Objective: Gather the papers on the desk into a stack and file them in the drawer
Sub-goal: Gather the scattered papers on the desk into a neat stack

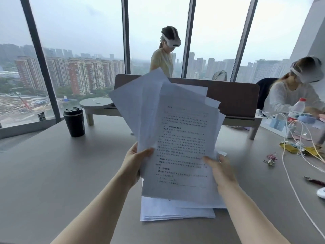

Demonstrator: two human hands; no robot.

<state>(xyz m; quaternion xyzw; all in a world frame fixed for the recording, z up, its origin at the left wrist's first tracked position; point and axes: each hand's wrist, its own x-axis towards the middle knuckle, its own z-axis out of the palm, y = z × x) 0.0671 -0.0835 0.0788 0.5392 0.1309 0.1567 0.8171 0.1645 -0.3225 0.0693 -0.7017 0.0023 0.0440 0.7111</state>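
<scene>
I hold a loose, fanned bunch of white printed papers [177,131] upright above the grey desk [52,173]. My left hand [133,162] grips the bunch at its lower left edge, thumb on the front sheet. My right hand [219,169] grips the lower right edge. The sheets are uneven and splay out toward the top left. Under them, a second flat pile of papers [175,211] lies on the desk near the front edge. No drawer is in view.
A black travel cup [74,122] stands at the back left. A monitor riser [98,104] and a dark divider panel [233,101] cross the back. White cables [288,175], clips, a plastic bottle [297,110] and wrappers lie at right. Two people with headsets are beyond.
</scene>
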